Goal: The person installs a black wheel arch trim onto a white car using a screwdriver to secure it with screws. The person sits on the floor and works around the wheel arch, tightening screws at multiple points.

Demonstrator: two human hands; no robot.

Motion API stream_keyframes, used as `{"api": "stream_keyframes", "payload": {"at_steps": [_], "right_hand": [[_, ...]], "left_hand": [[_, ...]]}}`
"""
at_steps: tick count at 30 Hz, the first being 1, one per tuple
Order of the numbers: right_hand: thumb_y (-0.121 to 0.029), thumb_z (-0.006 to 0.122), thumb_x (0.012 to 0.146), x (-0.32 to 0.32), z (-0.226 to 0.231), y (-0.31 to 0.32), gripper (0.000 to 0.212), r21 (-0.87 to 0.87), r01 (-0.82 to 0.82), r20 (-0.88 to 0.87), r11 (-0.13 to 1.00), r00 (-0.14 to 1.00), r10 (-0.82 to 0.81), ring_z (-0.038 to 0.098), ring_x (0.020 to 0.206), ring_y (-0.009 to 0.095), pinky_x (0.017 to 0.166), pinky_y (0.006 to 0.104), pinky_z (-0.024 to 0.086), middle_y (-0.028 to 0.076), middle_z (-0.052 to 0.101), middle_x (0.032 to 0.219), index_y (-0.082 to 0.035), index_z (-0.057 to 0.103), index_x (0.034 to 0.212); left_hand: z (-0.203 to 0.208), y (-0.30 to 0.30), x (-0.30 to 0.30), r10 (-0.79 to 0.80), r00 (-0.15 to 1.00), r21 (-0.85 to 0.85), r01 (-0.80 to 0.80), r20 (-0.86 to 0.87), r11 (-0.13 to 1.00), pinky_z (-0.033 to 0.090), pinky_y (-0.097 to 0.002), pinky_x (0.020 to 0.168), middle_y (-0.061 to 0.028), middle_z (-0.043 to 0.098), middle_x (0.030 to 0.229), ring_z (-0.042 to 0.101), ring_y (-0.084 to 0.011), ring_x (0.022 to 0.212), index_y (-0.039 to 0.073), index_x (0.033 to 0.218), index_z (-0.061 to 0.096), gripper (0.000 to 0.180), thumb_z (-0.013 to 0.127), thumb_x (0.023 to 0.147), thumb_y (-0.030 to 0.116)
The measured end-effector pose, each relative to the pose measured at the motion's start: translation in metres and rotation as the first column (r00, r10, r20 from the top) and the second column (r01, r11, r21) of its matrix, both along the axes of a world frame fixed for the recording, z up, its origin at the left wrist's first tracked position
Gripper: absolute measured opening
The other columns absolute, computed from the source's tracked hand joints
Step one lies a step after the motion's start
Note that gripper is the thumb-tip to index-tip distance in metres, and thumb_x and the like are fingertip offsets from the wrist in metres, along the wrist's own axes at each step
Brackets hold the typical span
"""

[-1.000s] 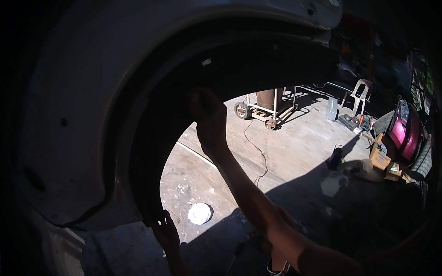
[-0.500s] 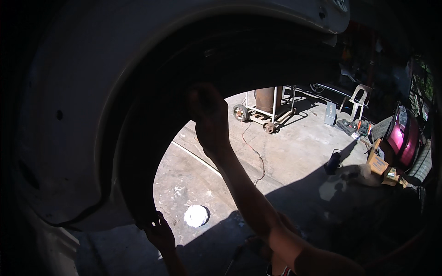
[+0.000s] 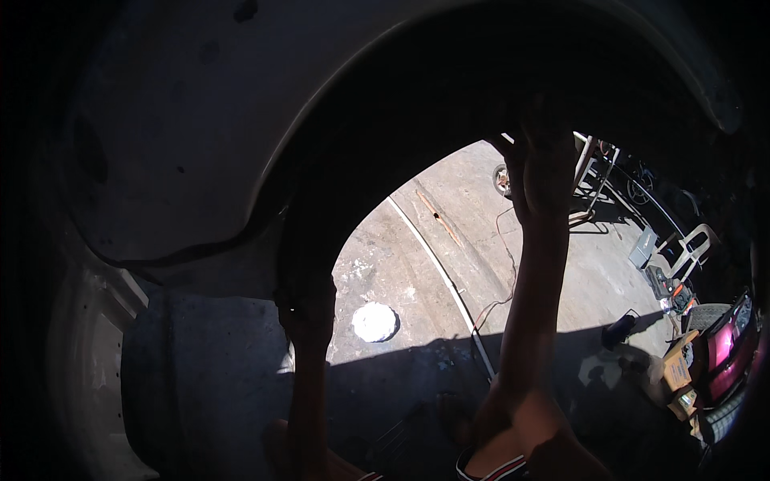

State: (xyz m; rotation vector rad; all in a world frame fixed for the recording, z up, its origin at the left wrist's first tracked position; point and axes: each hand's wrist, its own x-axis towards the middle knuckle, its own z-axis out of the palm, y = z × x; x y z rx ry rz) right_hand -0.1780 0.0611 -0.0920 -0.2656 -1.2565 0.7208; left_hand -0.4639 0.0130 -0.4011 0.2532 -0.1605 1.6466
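Left hand (image 3: 309, 311) and right hand (image 3: 547, 156), both up at a dark arched liner (image 3: 341, 200).
The liner curves inside a pale body panel (image 3: 192, 152); the left hand is at its lower end, the right hand higher, along its inner edge. Fingers sink into shadow, so I can't tell whether either hand grips or merely presses. Below, a round white bundle (image 3: 374, 322) sits on the sunlit floor (image 3: 377, 252); off right are a chair (image 3: 690, 255) and a glossy pink panel (image 3: 727, 354).
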Motion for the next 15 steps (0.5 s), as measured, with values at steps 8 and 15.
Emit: {"api": "stream_keyframes", "payload": {"at_steps": [8,15], "right_hand": [[-0.036,0.077,0.086,0.055,-0.007,0.007,0.049,0.793,0.608,0.134,-0.043,-0.242,-0.961,0.062,0.112,0.034,0.097,0.0481,0.051,0.014,0.063,0.127,-0.007,0.064,0.122],[-0.041,0.077,0.084,0.058,-0.006,0.024,0.063,0.841,0.514,-0.005,-0.168,-0.302,-0.953,0.06,0.12,0.034,0.097,0.0463,0.052,0.017,0.059,0.134,-0.009,0.056,0.134]], "left_hand": [[0.03,-0.007,0.063,-0.071,0.95,-0.049,0.09,0.305,0.995,0.041,-0.038,0.109,-0.0129,0.056,0.127,0.051,-0.0267,0.126,0.003,0.13,0.053,0.049,0.063,0.096,0.036],[0.048,-0.059,0.085,0.088,0.855,-0.325,-0.287,-0.511,0.901,0.049,-0.0453,0.103,-0.0122,0.056,0.122,0.059,-0.0317,0.119,0.004,0.134,0.047,0.054,0.061,0.098,0.042]]}}
